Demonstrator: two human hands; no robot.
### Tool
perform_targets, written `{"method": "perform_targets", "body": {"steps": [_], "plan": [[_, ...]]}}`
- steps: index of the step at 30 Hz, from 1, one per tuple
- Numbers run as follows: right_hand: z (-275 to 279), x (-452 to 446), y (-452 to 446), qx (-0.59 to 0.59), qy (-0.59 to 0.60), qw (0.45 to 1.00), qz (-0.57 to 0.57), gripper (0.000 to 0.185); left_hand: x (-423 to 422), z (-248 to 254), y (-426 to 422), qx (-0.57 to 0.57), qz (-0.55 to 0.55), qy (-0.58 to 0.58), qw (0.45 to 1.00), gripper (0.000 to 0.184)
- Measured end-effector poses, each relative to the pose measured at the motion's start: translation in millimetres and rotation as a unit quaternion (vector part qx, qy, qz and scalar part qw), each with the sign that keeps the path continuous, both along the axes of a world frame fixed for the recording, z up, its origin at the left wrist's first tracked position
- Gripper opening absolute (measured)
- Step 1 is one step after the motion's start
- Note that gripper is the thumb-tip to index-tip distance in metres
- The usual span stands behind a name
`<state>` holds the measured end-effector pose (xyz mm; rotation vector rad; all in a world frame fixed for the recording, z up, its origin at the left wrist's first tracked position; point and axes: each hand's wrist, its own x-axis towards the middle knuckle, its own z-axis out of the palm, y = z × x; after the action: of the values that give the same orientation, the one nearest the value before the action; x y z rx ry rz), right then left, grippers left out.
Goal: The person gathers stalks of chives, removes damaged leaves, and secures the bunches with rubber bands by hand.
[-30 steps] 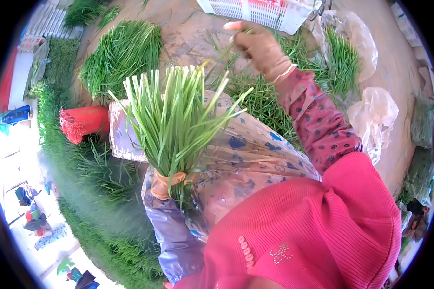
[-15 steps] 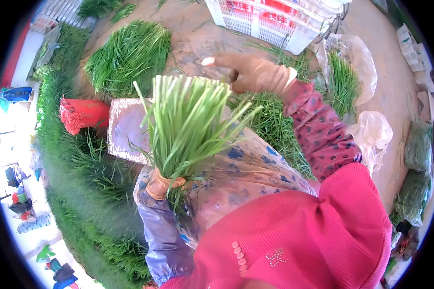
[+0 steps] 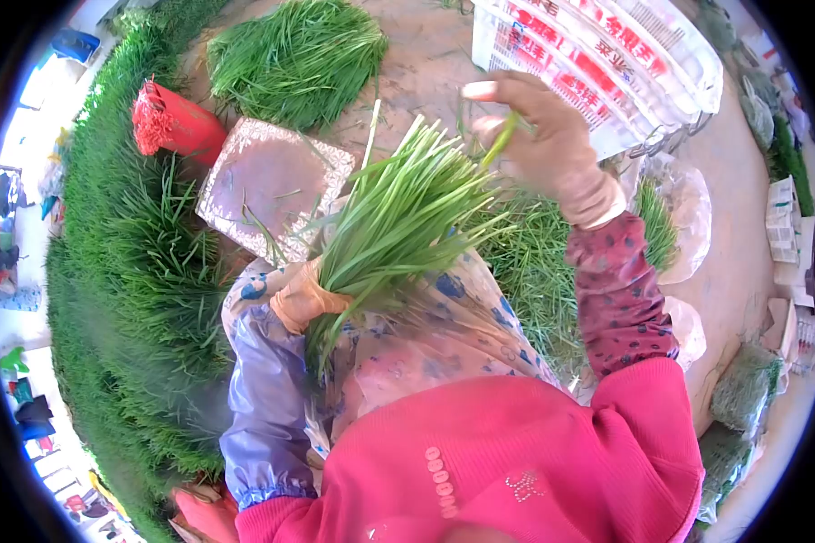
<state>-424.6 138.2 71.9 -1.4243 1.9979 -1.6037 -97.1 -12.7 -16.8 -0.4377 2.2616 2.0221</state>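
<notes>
A gloved left hand is wrapped round a thick bunch of green stalks, whose pale cut ends point up and to the right. The leafy end hangs below that hand, over a patterned plastic apron. My right hand, also gloved, is raised to the right of the stalk tips. Its thumb and forefinger are closed on a yellowish-green blade. Loose green stalks lie on the ground below my right hand.
A pile of green stalks lies at the top. Left of the bunch are a square board and a red roll. White crates stand upper right, near clear plastic. Dense greenery fills the left.
The view has turned, showing more of the crates and board. The bunch now leans right instead of standing nearly upright. My right hand has a yellowish blade at its fingertips.
</notes>
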Motion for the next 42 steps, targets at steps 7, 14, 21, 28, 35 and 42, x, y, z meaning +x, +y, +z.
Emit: {"method": "perform_targets", "body": {"steps": [7,14,21,28,35,42], "plan": [[1.3,61.4,-46.5,0.137,0.328,0.932,0.073,0.019,-15.4,12.6,11.0,0.079,0.012,-0.013,0.997,0.055],[-24.6,-40.3,-61.3,-0.100,-0.405,0.886,0.202,0.020,1.0,16.2,16.1,0.145,0.112,-0.086,0.979,0.057],[-28.1,-111.5,45.3,0.287,0.313,0.900,-0.101,0.024,16.4,3.7,5.9,0.228,0.178,-0.105,0.951,0.038],[-113.8,-12.1,88.9,0.448,0.030,0.887,0.108,0.032,21.1,2.6,-3.4,0.290,0.239,-0.095,0.922,0.046],[-131.9,74.3,0.0,0.315,-0.072,0.944,0.068,0.024,10.5,37.5,4.7,0.198,0.269,-0.097,0.938,0.057],[-194.2,73.0,-70.0,-0.107,-0.690,0.623,0.352,0.044,16.3,19.8,49.5,0.076,0.219,0.048,0.972,0.063]]}}
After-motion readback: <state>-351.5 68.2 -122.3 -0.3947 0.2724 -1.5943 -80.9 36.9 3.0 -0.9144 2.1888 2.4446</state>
